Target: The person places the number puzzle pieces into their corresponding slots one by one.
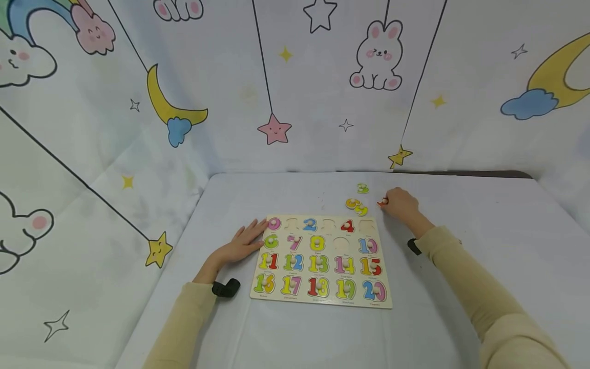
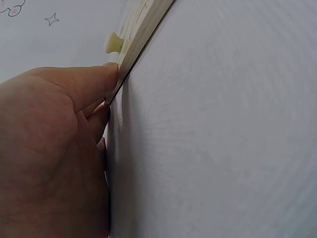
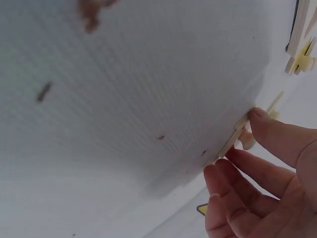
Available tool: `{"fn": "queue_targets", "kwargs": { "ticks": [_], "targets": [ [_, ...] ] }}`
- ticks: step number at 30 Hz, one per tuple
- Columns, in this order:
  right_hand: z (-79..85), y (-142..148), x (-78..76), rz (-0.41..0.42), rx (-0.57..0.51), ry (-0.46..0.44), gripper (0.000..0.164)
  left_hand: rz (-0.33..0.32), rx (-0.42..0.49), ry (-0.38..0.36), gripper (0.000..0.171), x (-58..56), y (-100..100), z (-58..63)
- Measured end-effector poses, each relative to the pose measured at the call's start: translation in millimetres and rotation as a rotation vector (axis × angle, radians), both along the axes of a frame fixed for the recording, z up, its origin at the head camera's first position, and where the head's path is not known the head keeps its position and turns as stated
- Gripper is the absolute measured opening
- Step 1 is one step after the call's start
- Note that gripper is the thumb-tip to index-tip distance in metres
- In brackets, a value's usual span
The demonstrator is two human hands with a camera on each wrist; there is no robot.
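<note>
A wooden number puzzle board (image 1: 321,303) lies flat on the table, most of its recesses filled with colourful knobbed numbers. Along its upper left edge rests my left hand (image 1: 237,246), fingers extended; in the left wrist view the thumb (image 2: 99,82) touches the board's side. Beyond the board's upper right corner, my right hand (image 1: 402,205) pinches a small red-orange number piece (image 1: 382,203) by its edges. Its knob (image 3: 246,139) shows in the right wrist view, but the digit is mostly hidden. Several recesses, such as the one in the second row (image 1: 341,245), hold no piece.
Loose pieces lie behind the board: a green 3 (image 1: 362,188), an orange-yellow piece (image 1: 352,203) and a yellow piece (image 1: 361,211) touching or overlapping it. A white cloth covers the table (image 1: 313,338). A patterned curtain (image 1: 313,77) hangs behind.
</note>
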State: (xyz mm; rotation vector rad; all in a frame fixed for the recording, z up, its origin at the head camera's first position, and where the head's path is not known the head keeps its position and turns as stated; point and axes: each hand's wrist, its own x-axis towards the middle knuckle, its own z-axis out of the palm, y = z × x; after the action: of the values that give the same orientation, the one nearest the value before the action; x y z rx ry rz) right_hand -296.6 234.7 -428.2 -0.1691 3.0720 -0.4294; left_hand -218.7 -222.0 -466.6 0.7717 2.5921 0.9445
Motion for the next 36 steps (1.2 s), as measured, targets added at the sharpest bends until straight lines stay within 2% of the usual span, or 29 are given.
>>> {"fn": "queue_targets", "kwargs": {
  "ticks": [5,10,16,24,26,30,33,36],
  "targets": [
    [-0.5,1.2,-3.0,0.013,-0.011,-0.009,0.018,0.004,-0.007,0.0,0.06,0.2,0.8,0.2],
    [-1.8,1.1,-4.9,0.012,-0.074,-0.005,0.028,0.005,-0.002,0.003,0.061,-0.2,0.5,1.4],
    [-2.3,-2.8,2.9,0.093,-0.114,0.065,0.027,-0.008,0.006,0.011,0.06,0.3,1.9,0.9],
    [11.3,-17.9,15.8,0.178,-0.011,0.13,0.012,-0.001,-0.005,0.012,0.06,0.1,2.0,1.4],
    [16.2,-28.2,19.6,0.2,-0.014,0.154,0.011,0.001,-0.009,0.006,0.06,-0.1,2.4,1.7],
    [24.5,-61.1,27.9,0.244,-0.188,0.174,0.008,0.007,-0.013,0.002,0.06,-0.3,1.6,0.0],
    [27.3,-94.4,31.2,0.294,-0.369,0.142,0.006,0.012,-0.01,0.005,0.06,-0.5,1.1,-1.3],
    [25.5,-127.7,31.2,0.374,-0.465,0.111,0.006,0.01,-0.003,0.001,0.06,-0.7,2.0,-2.0]
  ]
}}
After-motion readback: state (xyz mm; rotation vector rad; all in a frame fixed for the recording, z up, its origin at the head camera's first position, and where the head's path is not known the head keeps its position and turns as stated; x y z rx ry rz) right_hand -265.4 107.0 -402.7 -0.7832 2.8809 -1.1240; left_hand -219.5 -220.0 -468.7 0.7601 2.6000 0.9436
